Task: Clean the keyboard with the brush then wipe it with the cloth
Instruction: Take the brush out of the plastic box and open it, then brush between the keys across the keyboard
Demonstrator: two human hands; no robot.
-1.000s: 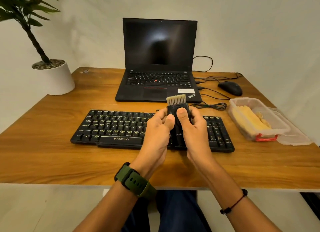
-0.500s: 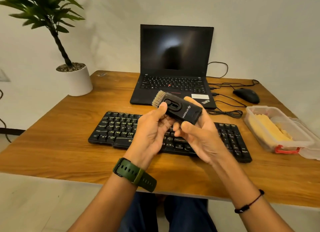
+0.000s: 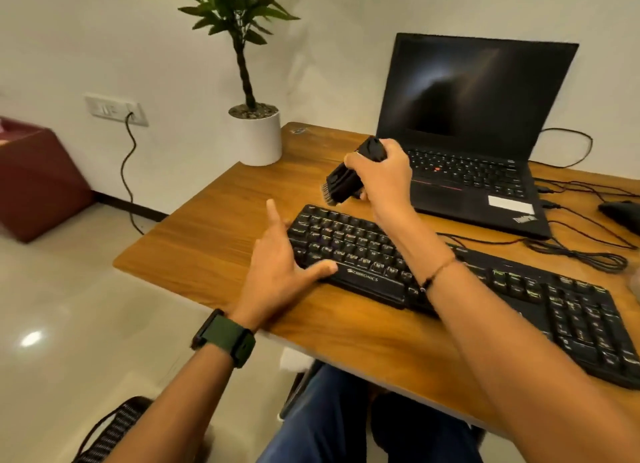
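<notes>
Brush handover done: half a second ago both hands shared the black block-bodied brush in front of the chest; now the right hand alone grips it, bristles angled down, raised just above the far-left corner of the black full-size keyboard on the wooden desk. Left hand released, fingers spread, thumb resting on the keyboard's near-left edge. View has swung left. Reads as first brush stroke about to begin.

Cloth out of frame. Bristle tips blurred; contact with keys not evident.
</notes>
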